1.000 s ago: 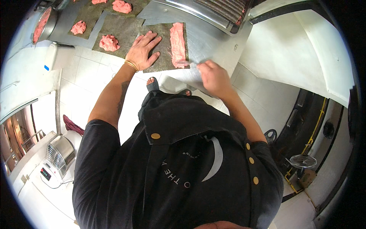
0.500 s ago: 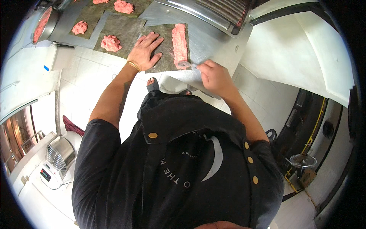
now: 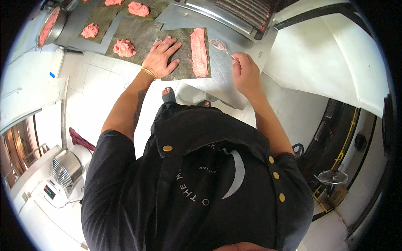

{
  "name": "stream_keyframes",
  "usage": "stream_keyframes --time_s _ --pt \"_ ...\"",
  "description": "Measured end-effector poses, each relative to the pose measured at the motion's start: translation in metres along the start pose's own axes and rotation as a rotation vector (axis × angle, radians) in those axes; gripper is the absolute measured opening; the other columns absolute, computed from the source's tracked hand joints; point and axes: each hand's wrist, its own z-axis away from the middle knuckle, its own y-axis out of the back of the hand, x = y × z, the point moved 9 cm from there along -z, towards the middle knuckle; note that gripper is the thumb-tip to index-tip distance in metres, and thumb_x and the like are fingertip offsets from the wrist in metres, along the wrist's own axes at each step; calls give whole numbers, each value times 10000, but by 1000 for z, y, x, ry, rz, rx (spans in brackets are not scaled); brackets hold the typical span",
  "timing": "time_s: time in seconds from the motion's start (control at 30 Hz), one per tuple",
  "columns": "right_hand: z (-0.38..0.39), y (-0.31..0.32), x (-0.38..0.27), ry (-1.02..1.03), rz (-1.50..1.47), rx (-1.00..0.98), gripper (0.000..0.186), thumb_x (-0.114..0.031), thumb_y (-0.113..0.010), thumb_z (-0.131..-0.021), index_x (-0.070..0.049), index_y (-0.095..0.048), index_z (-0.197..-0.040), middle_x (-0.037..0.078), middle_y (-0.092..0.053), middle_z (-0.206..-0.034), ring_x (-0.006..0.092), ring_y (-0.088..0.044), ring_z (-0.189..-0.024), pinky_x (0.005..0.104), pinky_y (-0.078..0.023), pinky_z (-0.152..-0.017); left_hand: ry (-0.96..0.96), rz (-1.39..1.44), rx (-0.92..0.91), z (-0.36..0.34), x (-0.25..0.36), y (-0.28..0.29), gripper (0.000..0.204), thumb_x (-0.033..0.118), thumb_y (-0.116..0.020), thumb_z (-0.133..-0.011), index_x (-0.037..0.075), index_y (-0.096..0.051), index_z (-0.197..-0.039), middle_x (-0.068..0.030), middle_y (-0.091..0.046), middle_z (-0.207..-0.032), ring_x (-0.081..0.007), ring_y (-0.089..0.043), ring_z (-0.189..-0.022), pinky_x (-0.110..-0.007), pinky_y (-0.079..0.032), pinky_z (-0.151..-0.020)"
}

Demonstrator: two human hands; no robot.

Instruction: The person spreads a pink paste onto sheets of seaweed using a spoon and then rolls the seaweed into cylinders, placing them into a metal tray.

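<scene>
Pink paste strip (image 3: 199, 52), dark sheet (image 3: 185, 60) beneath, left hand (image 3: 162, 57) spread flat on it; right hand (image 3: 248, 74) gripping spoon (image 3: 217, 44)

1 view: head cam, L unit of side-by-side fisheye pair, worn on person's head. Faces steeply down, img upright, not mirrored. Torso (image 3: 201, 180) closest, fills lower ctr. L hand (image 3: 161, 58) + R hand (image 3: 248, 75) farther off, upper ctr. Metal table (image 3: 240, 44) at top, cut by rim. V wide FOV, floor (image 3: 289, 98) incl; straight edges bow, corners blk.
</scene>
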Motion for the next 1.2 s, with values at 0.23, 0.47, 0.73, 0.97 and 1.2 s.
stream_keyframes --time_s 0.23,0.47,0.73,0.97,1.2 --pt "66 -11 7 -207 -77 42 180 -109 -569 -1025 -46 -629 -1182 220 -710 -1056 452 -694 -960 518 -555 -845 341 -134 34 23 41 2 690 497 -667 -948 113 -569 -1513 -172 -551 -1479 -379 -491 -1402 -554 -355 -1166" --pt "102 -3 18 -174 128 -26 178 -104 -570 -1029 -83 -650 -1186 182 -715 -1086 441 -687 -981 524 -557 -845 114 -35 68 48 73 1 595 446 -722 -934 205 -635 -1470 -211 -527 -1473 -436 -463 -1387 -563 -375 -1124" --pt "50 -17 2 -99 331 -218 189 -116 -564 -1014 -97 -668 -1171 160 -718 -1058 413 -695 -991 524 -563 -837 29 -5 -54 45 51 5 567 420 -729 -954 226 -640 -1479 -202 -497 -1551 -443 -402 -1491 -569 -371 -1155" --pt "5 -47 -34 -42 214 -115 211 -81 -583 -987 -75 -695 -1165 174 -724 -1019 418 -702 -951 519 -564 -822 14 44 -103 53 45 9 558 448 -725 -958 218 -657 -1461 -206 -484 -1590 -431 -367 -1551 -554 -359 -1200" --pt "-12 -11 -62 -128 177 96 269 -117 -621 -952 -126 -736 -1196 185 -732 -1004 412 -713 -893 508 -568 -782 -145 105 -116 27 5 4 435 392 -762 -933 176 -715 -1308 -146 -567 -1541 -407 -421 -1528 -544 -338 -1240"
